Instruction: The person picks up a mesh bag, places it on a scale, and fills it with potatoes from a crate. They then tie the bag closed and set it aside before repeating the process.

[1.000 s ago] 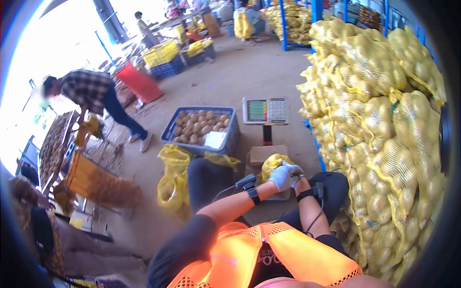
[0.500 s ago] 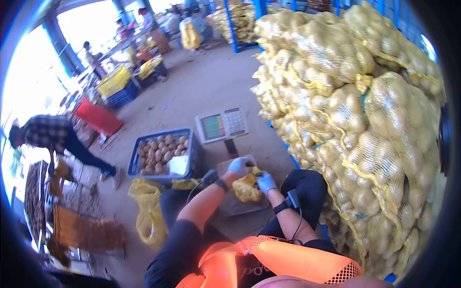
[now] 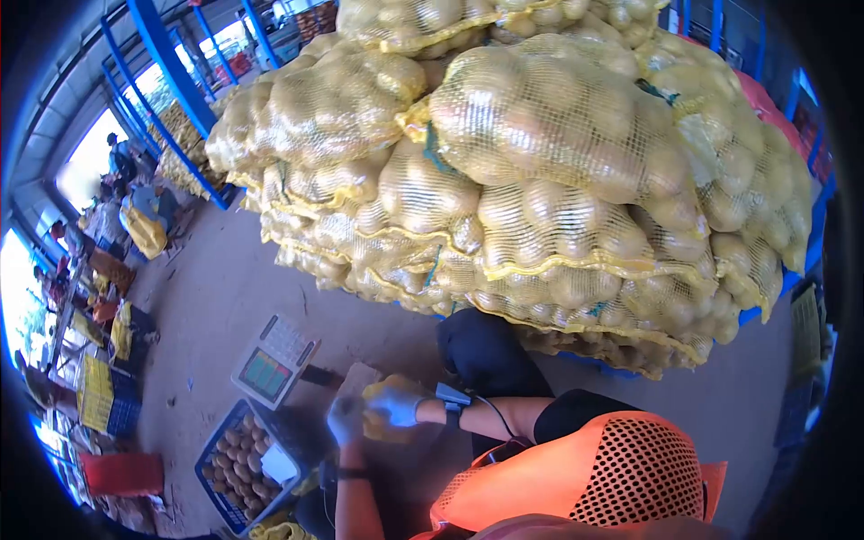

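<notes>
A small yellow mesh bag (image 3: 396,432), blurred, sits between my gloved hands above the weighing scale's platform (image 3: 359,378). My right hand (image 3: 396,407) is closed on its upper part. At the bag's left side, my left hand (image 3: 345,420) has its fingers curled against the mesh, though blur hides their exact grip. What the bag holds cannot be made out. Beyond my hands stands the scale's display and keypad (image 3: 274,362). Left of the scale is a blue crate (image 3: 216,490) of round brown potatoes (image 3: 241,463), with a white card (image 3: 279,463) on top.
Large yellow net sacks of potatoes (image 3: 558,135) are piled high in front of me, close to my knee. Yellow netting (image 3: 279,531) lies by the crate. Farther left are a yellow crate (image 3: 94,387), a red sack (image 3: 121,474) and several people near blue posts (image 3: 171,63).
My view has swung right, so the sack pile now fills the middle and the scale and crate appear lower left. My hands stay at the small mesh bag.
</notes>
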{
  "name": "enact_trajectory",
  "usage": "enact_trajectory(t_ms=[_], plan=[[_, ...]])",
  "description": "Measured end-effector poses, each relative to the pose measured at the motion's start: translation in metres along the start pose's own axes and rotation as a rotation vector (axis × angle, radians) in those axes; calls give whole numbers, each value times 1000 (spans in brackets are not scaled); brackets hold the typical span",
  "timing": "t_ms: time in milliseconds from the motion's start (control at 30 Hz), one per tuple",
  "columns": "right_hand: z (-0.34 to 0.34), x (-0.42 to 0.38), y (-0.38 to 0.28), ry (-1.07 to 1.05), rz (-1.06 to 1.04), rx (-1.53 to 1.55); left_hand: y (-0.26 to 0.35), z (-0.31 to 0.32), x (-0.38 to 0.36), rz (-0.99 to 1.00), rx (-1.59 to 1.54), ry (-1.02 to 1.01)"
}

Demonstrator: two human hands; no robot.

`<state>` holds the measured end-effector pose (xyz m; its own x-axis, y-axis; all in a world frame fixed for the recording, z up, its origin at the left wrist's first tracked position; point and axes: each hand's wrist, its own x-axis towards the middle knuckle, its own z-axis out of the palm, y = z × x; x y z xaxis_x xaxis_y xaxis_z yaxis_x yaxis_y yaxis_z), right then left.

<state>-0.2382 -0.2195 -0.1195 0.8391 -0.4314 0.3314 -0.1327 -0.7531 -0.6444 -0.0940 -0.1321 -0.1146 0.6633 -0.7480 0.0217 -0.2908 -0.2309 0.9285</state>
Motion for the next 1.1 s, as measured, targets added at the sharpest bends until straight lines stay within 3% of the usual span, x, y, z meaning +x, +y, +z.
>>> enact_trajectory(t_ms=[33,133,167,233,333,367,400,467,533,633,667,700,733,833,867,933,1000,1100], plan=[[16,2,11,-189,56,7,-14,2,2,64,34,24],[14,5,8,-236,175,61,-31,3,3,137,148,55],[13,5,8,-221,182,62,-41,1,1,184,232,108],[19,8,13,-136,413,622,-54,-10,-5,243,319,162],[60,9,39,3,348,682,-48,-13,-29,156,501,152],[116,12,80,-7,359,1112,-40,-9,-42,9,360,104],[113,12,73,-15,359,1118,-37,-5,-56,-143,219,62],[77,17,28,48,833,746,-69,15,-70,-261,-65,8],[50,10,8,33,828,749,-71,37,-78,-408,-229,24],[45,7,-3,93,934,732,-81,45,-73,-453,-278,0],[81,9,19,112,961,908,-68,47,-69,-495,-468,-32],[29,8,-13,114,1098,872,-58,48,-66,-548,-678,-70],[31,6,-9,165,1075,1023,-50,49,-67,-592,-857,-103],[59,1,17,156,1068,982,-37,50,-68,-645,-1186,-146],[24,2,-5,96,1177,1132,-36,50,-67,-659,-1225,-141],[3,1,-25,119,1187,1221,-10,49,-62,-726,-1022,-84],[1,0,-31,133,1197,1191,3,50,-60,-794,-1050,21],[5,0,-26,35,1102,1171,17,43,-56,-903,-1194,-15]])
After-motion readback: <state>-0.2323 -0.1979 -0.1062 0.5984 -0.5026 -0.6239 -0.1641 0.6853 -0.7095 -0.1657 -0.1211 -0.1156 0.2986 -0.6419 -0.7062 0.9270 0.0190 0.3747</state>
